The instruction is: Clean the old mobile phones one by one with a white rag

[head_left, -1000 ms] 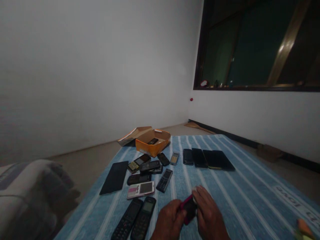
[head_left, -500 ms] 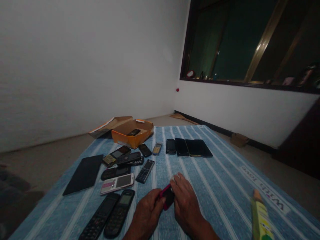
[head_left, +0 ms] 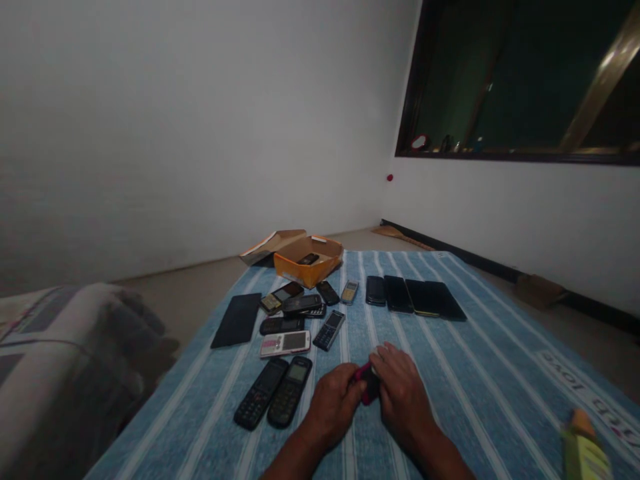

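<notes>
Both my hands meet low in the middle over a blue striped cloth [head_left: 475, 387]. My left hand [head_left: 334, 405] and my right hand [head_left: 403, 395] are closed round a small pink-edged phone [head_left: 369, 384], which shows dark between the fingers. Just left of my left hand lie two black keypad phones [head_left: 274, 400] side by side. Farther off is a cluster of several small phones [head_left: 300, 313], among them a white and pink one [head_left: 285, 343].
An open orange box [head_left: 307, 260] with a phone in it stands at the cloth's far edge. A row of dark smartphones [head_left: 415, 297] lies to its right, a black tablet [head_left: 237, 320] to the left. A yellow-green object [head_left: 583, 450] sits low right. A bundle of fabric [head_left: 55, 373] lies at left.
The view has swung about: first to the right, then back left. My hands have stayed together on the pink-edged phone.
</notes>
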Demonstrator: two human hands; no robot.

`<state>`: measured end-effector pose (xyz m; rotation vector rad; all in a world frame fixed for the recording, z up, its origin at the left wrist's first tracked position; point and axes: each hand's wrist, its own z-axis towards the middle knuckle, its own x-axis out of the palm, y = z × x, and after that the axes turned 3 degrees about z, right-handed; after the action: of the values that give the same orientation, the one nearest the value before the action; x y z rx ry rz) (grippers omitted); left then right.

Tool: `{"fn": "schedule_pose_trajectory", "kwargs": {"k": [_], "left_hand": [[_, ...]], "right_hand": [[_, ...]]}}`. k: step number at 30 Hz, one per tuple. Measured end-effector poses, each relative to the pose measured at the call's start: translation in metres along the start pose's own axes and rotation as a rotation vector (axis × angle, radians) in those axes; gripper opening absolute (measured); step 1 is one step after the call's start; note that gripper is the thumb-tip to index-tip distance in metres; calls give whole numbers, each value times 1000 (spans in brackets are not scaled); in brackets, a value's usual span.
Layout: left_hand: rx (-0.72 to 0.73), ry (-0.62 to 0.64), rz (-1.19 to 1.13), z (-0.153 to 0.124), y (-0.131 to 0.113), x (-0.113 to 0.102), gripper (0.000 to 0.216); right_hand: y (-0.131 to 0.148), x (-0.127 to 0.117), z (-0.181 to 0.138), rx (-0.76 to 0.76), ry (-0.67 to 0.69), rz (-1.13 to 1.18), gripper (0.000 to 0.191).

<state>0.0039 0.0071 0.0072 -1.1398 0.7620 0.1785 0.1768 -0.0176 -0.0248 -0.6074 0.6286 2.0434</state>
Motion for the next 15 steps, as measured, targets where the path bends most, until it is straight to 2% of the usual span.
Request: {"fn": "schedule_pose_trajectory", "kwargs": {"k": [3, 7, 15], "left_hand": [[0, 19, 11, 0, -2, -1, 25], [-6, 12, 5, 0, 0, 0, 25], [14, 17, -38, -1, -1, 0, 22]], "right_hand": [[-11, -2, -1, 65, 11, -21, 48], [-13, -2, -1, 67, 26, -29, 46], [20, 0, -1, -31, 52, 29, 45]]}}
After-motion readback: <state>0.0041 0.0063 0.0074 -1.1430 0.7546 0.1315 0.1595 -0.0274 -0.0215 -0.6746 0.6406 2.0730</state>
